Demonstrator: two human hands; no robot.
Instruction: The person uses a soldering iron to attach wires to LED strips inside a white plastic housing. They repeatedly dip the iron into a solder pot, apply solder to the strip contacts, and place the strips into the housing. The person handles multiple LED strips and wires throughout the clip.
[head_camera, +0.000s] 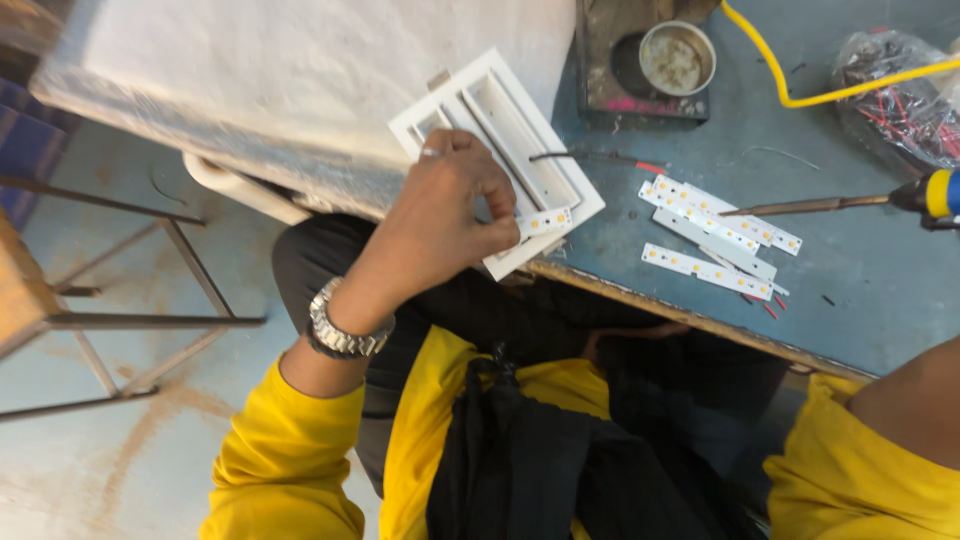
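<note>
My left hand (447, 215), with a metal watch on its wrist, pinches a short white LED strip (544, 222) between thumb and fingers. The strip lies over the near edge of a white rectangular slotted frame (520, 120) resting on the blue table (860, 270). Only my right forearm shows at the lower right, in a yellow sleeve; the hand itself is out of view. A soldering iron (810, 206) with a blue and yellow handle reaches in from the right edge, its tip over loose LED strips (715, 235).
A round metal tin (677, 58) sits on a dark tray at the back. A yellow cable (800, 85) curves across the table. A plastic bag of red and black wires (900, 95) lies far right. A metal stool frame (120, 320) stands left.
</note>
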